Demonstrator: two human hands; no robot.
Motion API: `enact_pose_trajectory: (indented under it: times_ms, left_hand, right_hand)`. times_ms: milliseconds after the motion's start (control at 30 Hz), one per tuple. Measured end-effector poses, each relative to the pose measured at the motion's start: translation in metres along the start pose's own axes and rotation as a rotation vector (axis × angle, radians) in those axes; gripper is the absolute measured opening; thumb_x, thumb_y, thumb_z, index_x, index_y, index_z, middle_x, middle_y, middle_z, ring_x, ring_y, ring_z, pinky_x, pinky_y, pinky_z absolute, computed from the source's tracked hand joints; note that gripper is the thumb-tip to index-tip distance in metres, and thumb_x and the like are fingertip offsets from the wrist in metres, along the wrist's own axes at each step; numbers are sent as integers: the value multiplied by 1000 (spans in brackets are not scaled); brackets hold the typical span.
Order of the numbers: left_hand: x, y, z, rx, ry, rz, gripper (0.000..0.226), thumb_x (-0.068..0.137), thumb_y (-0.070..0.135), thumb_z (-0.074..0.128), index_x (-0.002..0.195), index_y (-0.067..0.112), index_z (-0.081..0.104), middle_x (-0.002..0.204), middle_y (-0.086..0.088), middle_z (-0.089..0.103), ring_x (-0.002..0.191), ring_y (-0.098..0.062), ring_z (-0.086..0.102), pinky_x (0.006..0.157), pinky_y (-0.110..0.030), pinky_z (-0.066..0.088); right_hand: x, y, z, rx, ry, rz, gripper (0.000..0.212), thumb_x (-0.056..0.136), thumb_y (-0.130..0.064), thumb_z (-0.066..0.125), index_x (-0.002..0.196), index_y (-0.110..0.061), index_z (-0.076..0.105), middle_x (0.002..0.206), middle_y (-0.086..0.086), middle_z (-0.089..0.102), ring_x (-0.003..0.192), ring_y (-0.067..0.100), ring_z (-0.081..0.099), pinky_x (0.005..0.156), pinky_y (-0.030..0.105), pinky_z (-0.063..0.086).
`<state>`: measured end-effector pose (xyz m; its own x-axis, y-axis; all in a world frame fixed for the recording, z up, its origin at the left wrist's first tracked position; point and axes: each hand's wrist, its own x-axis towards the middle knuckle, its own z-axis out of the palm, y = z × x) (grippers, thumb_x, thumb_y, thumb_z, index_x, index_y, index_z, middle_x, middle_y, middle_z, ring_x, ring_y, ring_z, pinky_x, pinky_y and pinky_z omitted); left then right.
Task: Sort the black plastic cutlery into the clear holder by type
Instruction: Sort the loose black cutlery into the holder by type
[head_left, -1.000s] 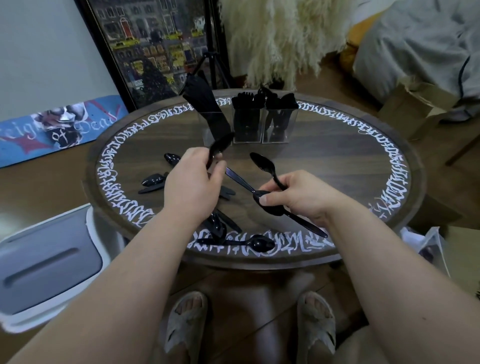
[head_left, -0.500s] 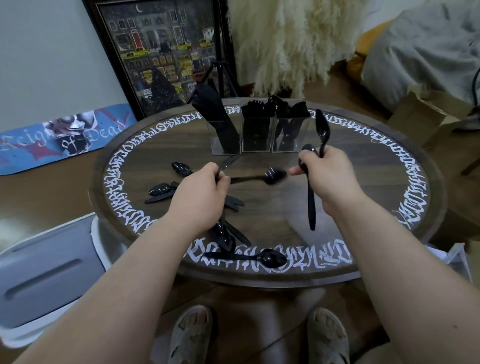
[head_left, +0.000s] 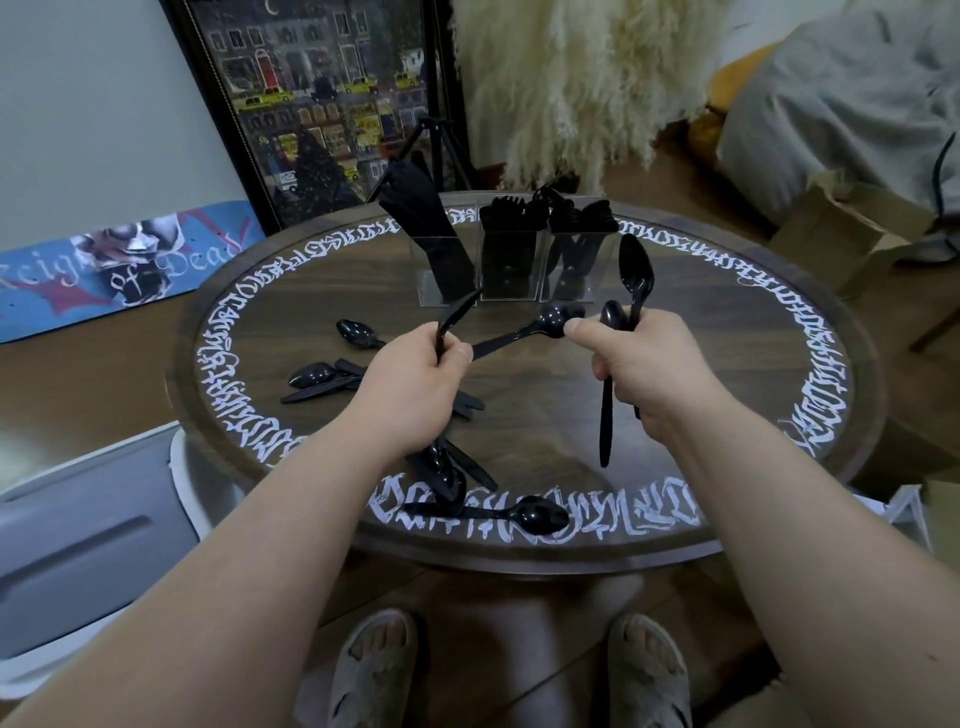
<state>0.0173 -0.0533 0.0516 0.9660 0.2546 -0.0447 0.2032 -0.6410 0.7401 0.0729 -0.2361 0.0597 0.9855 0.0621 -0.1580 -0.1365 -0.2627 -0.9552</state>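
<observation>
The clear holder (head_left: 511, 293) stands at the back of the round table, its three compartments packed with black cutlery. My left hand (head_left: 415, 384) grips black spoons, one (head_left: 457, 318) curving up toward the holder and one (head_left: 524, 330) pointing right, its bowl near my right thumb. My right hand (head_left: 639, 364) holds two black spoons upright: a tall one (head_left: 635, 270) and a shorter one (head_left: 612, 314), handles hanging below the fist. Loose spoons lie on the table at the left (head_left: 358, 332) (head_left: 314, 374) and near the front edge (head_left: 535, 514).
The round wooden table (head_left: 779, 395) has white lettering round its rim. A white bin (head_left: 78, 530) sits at the lower left, cardboard boxes (head_left: 841, 228) at the right. A framed picture (head_left: 322, 98), a tripod and pampas grass stand behind. My sandalled feet are under the table's front edge.
My right hand has lifted its spoons from low over the table to an upright hold nearer the holder. My left hand has stayed in the middle, one of its spoons now pointing right.
</observation>
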Motion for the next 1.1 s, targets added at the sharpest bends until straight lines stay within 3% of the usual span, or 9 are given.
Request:
enact_pose_trajectory:
  times_ms: [100,300,400,567,667,767,867,967,1100]
  left_hand:
    - [1,-1,1,10,-28,13,23,97,29,45,79,16,51,73,0,57,65,-15,49,61,-30,40]
    - [-2,-1,5,109,-51,134,16,94,30,53,82,20,55,73,6,57,70,-11,53,64,-27,43]
    - [-3,0,6,176,-26,198,11,90,31,59,82,23,60,77,8,62,74,-8,56,70,-28,45]
    - [-3,0,6,130,-47,207,13,84,39,67,82,27,61,79,13,62,78,-5,57,72,-25,47]
    - [-2,3,3,-117,-140,31,26,89,52,51,91,26,47,89,6,58,79,-13,54,74,-34,43]
    - [1,1,1,-229,-150,-54,19,95,42,33,89,25,39,94,-2,54,72,-18,46,65,-35,37]
    - [3,0,3,-168,-75,-29,33,101,36,32,89,15,54,83,-2,60,65,-16,53,62,-32,43]
    - [3,-1,5,-158,-119,-47,32,100,37,40,88,21,65,83,1,67,70,-13,65,64,-32,56]
    - [5,-5,4,23,-58,4,36,95,43,51,81,19,74,70,1,70,67,-12,63,68,-29,50]
  right_hand:
    - [2,1,0,-12,18,21,29,85,-39,67,83,-11,64,63,2,50,29,1,36,43,17,28]
    - [6,3,-1,-7,79,45,50,83,-46,68,94,3,66,61,3,49,26,1,34,32,9,25]
    - [6,2,-2,-22,76,74,43,84,-44,67,88,-1,67,58,0,50,25,1,34,32,10,25]
    - [7,2,-4,-56,87,123,12,81,-20,59,78,-9,55,60,5,40,34,9,28,38,20,23]
    - [10,6,-6,-63,110,52,22,78,-12,60,64,-14,44,62,5,37,55,17,28,50,27,23]
    - [11,8,-5,-100,71,4,28,79,-10,61,59,-16,41,61,3,39,63,19,33,57,30,28]
    - [10,10,-5,-117,38,-64,28,77,-7,61,60,-16,42,61,3,40,65,19,36,60,32,30]
    - [8,7,-3,-73,-17,-145,26,79,-7,64,62,-15,47,55,-4,43,55,12,39,56,26,32]
    - [2,1,4,58,-211,-212,21,81,-7,69,68,-15,55,49,-11,46,47,3,40,50,16,31]
